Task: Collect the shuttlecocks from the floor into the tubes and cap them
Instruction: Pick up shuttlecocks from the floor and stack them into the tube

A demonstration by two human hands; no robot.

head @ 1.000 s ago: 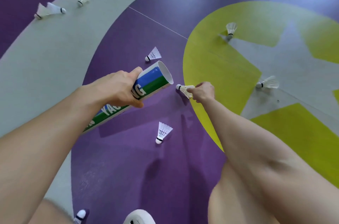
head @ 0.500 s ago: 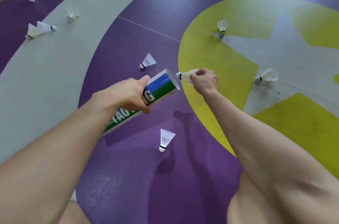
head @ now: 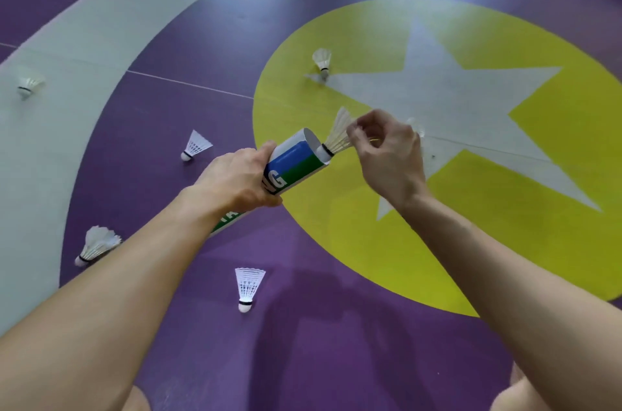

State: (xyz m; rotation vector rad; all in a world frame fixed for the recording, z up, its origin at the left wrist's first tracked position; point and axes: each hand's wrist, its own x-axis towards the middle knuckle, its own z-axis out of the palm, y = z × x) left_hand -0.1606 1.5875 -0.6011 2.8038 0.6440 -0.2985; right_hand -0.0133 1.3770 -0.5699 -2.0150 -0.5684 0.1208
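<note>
White feathers of one shuttlecock (head: 338, 134) are pinched by the right hand (head: 387, 158), its cork tip just at the mouth of the tube (head: 296, 163). The left hand (head: 235, 181) grips the tube, mouth pointing to 2 o'clock. Next job, I think: slide it straight in, tip first, gently.

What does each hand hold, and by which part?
Left hand grips the tube near its open end; right hand pinches a shuttlecock by its feathers.

Glossy purple floor (head: 303, 360) — grey arc, yellow circle, pale star
</note>
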